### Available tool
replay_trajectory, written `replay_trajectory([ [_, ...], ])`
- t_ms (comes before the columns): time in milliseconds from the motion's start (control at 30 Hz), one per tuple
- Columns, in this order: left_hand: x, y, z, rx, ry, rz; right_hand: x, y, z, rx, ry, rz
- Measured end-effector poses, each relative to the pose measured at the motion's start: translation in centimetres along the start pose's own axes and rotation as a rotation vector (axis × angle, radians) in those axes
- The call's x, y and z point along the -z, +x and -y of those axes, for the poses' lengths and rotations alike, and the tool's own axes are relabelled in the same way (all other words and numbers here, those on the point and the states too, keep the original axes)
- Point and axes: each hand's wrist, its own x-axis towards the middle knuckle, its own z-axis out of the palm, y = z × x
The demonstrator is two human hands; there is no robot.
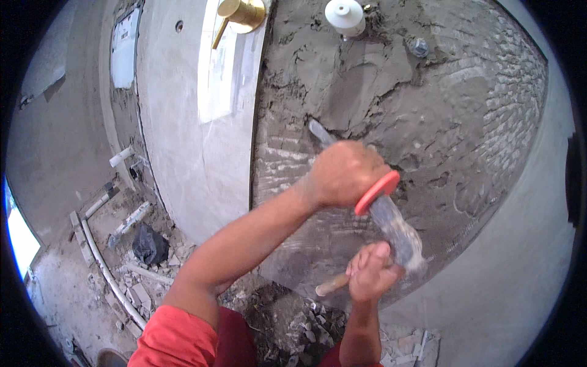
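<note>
Chisel slants, tip upper-left; left hand clenched round it, right hand round hammer.

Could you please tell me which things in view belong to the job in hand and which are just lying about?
In the job:
Chisel, in the left grip
Hammer, in the right grip
Mortar, by the chisel's tip

Lying about, it seems:
Black bag
Long pipe
Rubble

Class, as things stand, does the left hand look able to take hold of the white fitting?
Probably not yet: the left hand is closed around the chisel. If it were freed, the way up to the white fitting looks clear.
</note>
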Motion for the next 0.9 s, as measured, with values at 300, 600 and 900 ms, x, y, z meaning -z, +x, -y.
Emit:
replay_trajectory([
  [300,-1.3,0.3,0.4,0.011,0.006,-0.02,1.2,-0.5,-0.5,0.118,-0.06,-0.004],
  [600,-0.5,-1.4,-1.1,0.006,0.004,0.099,2.8,-1.2,-0.6,-0.074,0.052,0.043],
  [900,1.6,-3.3,1.3,0.042,0.171,0.01,12.5,-10.9,-9.2,-0.576,-0.31,-0.015],
])
